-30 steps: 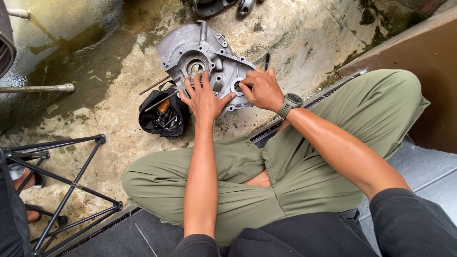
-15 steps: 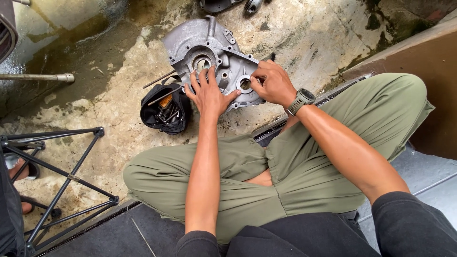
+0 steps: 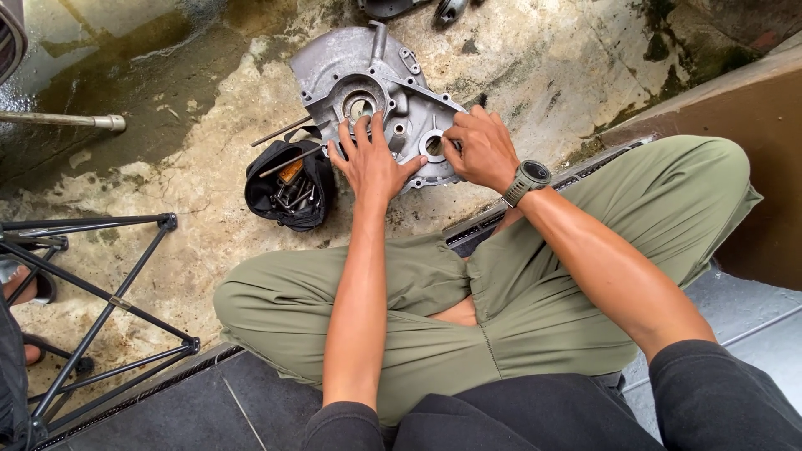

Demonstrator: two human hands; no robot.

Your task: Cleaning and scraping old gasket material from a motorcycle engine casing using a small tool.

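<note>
Centrally, grey metal engine casing (image 3: pixel 380 96) flat on stained concrete floor (image 3: pixel 209 192), ahead of crossed legs in olive trousers (image 3: pixel 535 292). Left hand (image 3: pixel 372 163) spread open, palm pressed on casing. Right hand (image 3: pixel 480 150), fingers pinched together at round bearing hole (image 3: pixel 433 146). Black tool bag (image 3: pixel 288 188) just beside casing; black stand (image 3: pixel 92 292) well apart.

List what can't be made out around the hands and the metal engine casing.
- Head view: right hand fingertips curl over a round opening in the grey engine casing; whether they pinch anything is hidden.
- Left hand lies flat, covering the casing beneath.
- Tools in the black pouch are too small and tangled to identify.
- Dark parts are cut off by the top edge.
</note>
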